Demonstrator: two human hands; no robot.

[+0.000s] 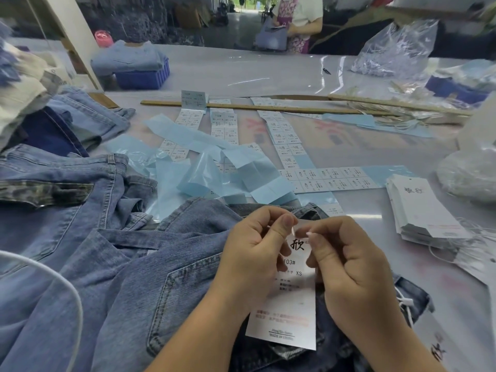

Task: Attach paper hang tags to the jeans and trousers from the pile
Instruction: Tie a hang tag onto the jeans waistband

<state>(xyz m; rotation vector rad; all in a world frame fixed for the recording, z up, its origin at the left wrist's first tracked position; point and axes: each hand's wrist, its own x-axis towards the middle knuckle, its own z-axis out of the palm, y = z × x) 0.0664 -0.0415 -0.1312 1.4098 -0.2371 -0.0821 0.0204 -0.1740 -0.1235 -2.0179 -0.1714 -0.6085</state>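
A worker's hands meet over a pair of blue jeans [171, 277] spread on the worktop [349, 205], both closed in fine pinches at the top edge of a white paper hang tag [288, 304]. The left hand [249, 253] curls round the tag's upper left, thumb pressed to its face; the right hand [346, 267] nips something small at the top, apparently the tag's string, though that detail is too fine to confirm. The tag lies on the dark waistband area of the jeans, printed side up, reading "103#" and "XS".

More denim is heaped at left [53, 167]. A stack of unused hang tags [421, 213] with white strings sits just to the right, and strips of size stickers [330, 179] on pale blue backing paper [204, 173] trail across the middle of the worktop.

The risk from here looks slight but real: the thin paper could tear at its hole if the string is pulled hard, the loop could slip from the fingertips before it is secured, or an XS tag could end up on a wrongly sized pair, given the mixed stickers nearby.
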